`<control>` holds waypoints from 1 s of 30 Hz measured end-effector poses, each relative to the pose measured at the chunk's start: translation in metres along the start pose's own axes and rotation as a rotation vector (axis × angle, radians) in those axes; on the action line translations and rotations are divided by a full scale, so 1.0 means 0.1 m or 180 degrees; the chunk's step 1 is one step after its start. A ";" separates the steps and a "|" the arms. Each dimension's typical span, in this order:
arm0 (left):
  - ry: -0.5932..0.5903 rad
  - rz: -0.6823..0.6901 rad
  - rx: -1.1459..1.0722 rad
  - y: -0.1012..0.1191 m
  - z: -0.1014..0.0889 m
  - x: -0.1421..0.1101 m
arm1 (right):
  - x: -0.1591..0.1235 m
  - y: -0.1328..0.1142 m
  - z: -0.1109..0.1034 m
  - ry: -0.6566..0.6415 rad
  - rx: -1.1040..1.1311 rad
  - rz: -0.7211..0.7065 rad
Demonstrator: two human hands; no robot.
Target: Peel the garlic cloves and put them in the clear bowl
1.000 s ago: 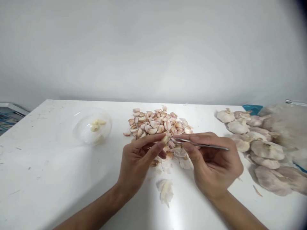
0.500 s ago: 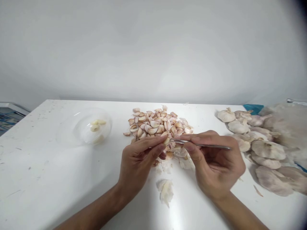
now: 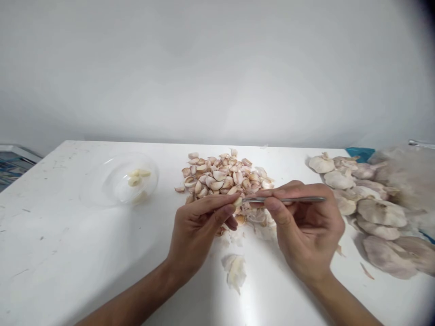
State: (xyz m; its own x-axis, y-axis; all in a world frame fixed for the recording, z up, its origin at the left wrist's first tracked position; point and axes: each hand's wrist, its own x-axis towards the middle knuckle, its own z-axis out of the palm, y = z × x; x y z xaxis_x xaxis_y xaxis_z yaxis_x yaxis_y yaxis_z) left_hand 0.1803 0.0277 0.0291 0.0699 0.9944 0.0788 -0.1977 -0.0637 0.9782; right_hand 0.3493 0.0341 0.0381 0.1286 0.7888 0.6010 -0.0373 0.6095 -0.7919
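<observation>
Between the thumb and fingers of my left hand (image 3: 200,226) is a pale garlic clove (image 3: 238,202). My right hand (image 3: 306,226) pinches a thin metal tool (image 3: 299,199), whose tip end meets the clove; the tip's shape is too small to make out. Just beyond both hands lies a heap of unpeeled garlic cloves (image 3: 217,175), partly hidden by my fingers. Papery garlic skins (image 3: 234,271) lie on the table in front of the hands, with more under the right fingers.
A clear plastic bowl (image 3: 112,188) holding a few peeled cloves (image 3: 135,180) stands at the left of the white table (image 3: 68,253). Whole garlic bulbs (image 3: 382,213) and a translucent plastic bag (image 3: 411,176) crowd the right side. A wall (image 3: 217,81) rises behind.
The metal tool has tilted slightly, its rear end now higher and closer to level. My right hand has shifted a little with it; the left hand keeps its hold on the clove.
</observation>
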 end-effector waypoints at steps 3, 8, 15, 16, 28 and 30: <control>-0.0049 -0.0061 -0.0087 -0.01 -0.01 0.00 | 0.00 0.01 -0.01 -0.0001 0.0084 0.0138; 0.0084 -0.0163 0.0075 -0.02 -0.01 0.00 | 0.00 0.00 0.00 -0.0008 -0.0091 -0.0094; 0.0379 -0.0056 0.0124 0.02 0.01 -0.02 | -0.02 0.04 0.02 0.0013 -0.0302 -0.0610; 0.0383 -0.0009 0.0121 0.02 0.01 -0.02 | -0.02 0.05 0.02 0.0014 -0.0318 -0.0628; 0.0511 0.0856 0.0898 0.00 0.02 -0.02 | -0.02 0.06 0.01 0.0015 -0.0507 -0.0840; 0.0520 0.0948 0.0984 -0.01 0.01 -0.02 | -0.03 0.06 0.01 0.0020 -0.0524 -0.0851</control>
State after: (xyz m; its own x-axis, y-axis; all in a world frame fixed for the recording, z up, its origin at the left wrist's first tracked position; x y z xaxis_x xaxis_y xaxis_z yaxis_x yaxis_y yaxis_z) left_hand 0.1813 0.0256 0.0284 -0.1057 0.9276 0.3584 0.1171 -0.3463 0.9308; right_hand 0.3481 0.0353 0.0317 0.1183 0.6014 0.7901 0.1594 0.7739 -0.6129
